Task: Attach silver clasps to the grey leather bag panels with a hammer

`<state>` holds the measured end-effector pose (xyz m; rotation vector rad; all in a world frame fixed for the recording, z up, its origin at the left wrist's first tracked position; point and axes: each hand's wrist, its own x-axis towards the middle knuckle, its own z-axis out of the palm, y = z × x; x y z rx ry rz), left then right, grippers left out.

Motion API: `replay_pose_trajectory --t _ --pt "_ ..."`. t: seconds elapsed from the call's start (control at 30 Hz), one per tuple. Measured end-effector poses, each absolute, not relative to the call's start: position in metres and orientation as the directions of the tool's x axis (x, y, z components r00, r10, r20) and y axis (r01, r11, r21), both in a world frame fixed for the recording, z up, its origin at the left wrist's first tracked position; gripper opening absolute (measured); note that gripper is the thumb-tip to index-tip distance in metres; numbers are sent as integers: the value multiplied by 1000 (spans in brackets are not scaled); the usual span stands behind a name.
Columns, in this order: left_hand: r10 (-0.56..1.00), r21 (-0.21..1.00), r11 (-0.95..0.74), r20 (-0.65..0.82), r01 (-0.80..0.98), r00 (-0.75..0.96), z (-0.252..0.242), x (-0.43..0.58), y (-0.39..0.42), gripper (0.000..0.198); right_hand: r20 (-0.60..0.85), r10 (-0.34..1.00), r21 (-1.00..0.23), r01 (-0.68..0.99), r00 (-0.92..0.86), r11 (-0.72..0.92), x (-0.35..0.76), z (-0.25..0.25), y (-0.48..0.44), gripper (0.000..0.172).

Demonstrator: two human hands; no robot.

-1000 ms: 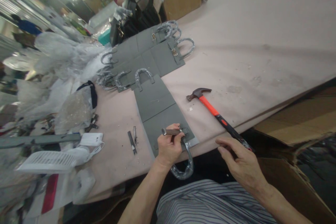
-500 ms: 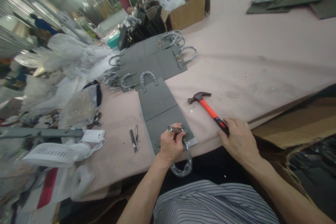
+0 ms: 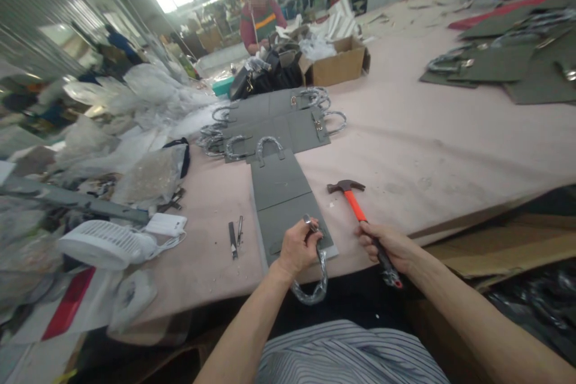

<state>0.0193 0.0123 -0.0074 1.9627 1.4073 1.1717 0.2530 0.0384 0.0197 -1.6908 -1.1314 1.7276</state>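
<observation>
My left hand [image 3: 297,249] is closed around a short metal punch [image 3: 308,221], held over the near end of a grey bag panel [image 3: 284,187]. The punch's lower tip is hidden by my fingers. A plastic-wrapped handle [image 3: 311,296] hangs from that end over the table edge; another wrapped handle [image 3: 269,143] lies at the panel's far end. To the right, my right hand [image 3: 390,245] grips a claw hammer [image 3: 356,206] partway along its red and black shaft. The hammer's head is over the table, and its butt end points toward me.
Two slim metal tools [image 3: 233,240] lie left of the panel. A white fan [image 3: 101,244] is at far left. More grey bag panels [image 3: 279,128] lie beyond, before a cardboard box [image 3: 338,65]. Other panels [image 3: 495,63] are stacked at right. A person [image 3: 262,15] is across the table.
My right hand has closed around the hammer's shaft, farther up than its earlier place at the butt end. My left hand stays on the punch. The view has tilted upward.
</observation>
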Motion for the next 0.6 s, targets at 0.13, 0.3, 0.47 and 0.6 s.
replay_pose_trajectory --t 0.13,0.3,0.47,0.6 --pt "938 755 -335 323 563 126 -5 20 14 16 -547 831 -833 164 -101 -528 245 51 33 32" --pt "949 744 -311 272 592 158 0 21 16 13 -130 991 -921 372 -7 -118 265 124 21 42" --pt "948 768 -311 289 560 130 0 21 14 11 109 990 -762 632 -85 139 270 148 -2 43" --pt "946 757 -319 289 571 145 1 21 14 9 91 981 -672 716 -173 188 265 147 -15 47"
